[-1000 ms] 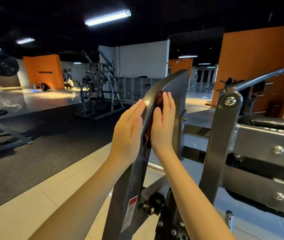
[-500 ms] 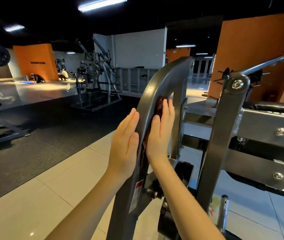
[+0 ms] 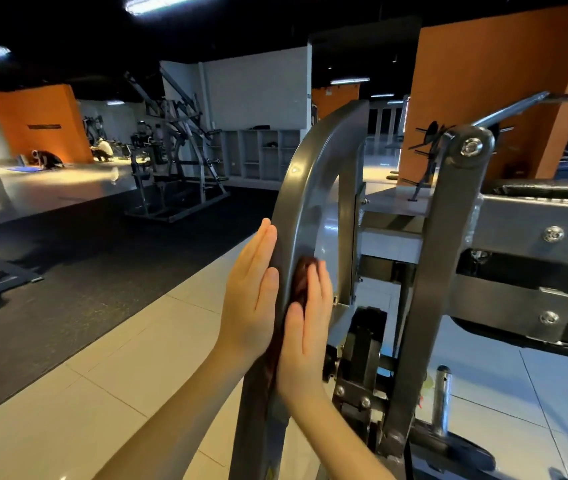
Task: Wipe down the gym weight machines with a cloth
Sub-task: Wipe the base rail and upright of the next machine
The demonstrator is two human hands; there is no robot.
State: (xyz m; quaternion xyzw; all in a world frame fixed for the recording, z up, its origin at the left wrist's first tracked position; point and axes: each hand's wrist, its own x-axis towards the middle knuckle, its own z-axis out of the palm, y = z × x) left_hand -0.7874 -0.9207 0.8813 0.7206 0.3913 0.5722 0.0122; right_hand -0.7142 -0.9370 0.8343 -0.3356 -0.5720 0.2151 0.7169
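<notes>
A curved grey steel bar (image 3: pixel 313 188) of a weight machine rises in front of me, bending over at the top. My right hand (image 3: pixel 305 334) lies flat with straight fingers, pressing a dark brown cloth (image 3: pixel 299 282) against the bar's right face. Only a strip of the cloth shows past my fingertips and along my palm. My left hand (image 3: pixel 251 299) lies flat with straight fingers against the bar's left edge, opposite the right hand.
A second grey upright (image 3: pixel 438 271) with a bolt at its top stands to the right, joined to plates and a black pad (image 3: pixel 545 188). A chrome peg (image 3: pixel 443 400) stands low right. Another machine (image 3: pixel 175 174) stands on black matting at the back. People crouch far left.
Both hands and the cloth have slid down the curved bar, from near its upper bend to its straight lower part. My view has tipped downward a little.
</notes>
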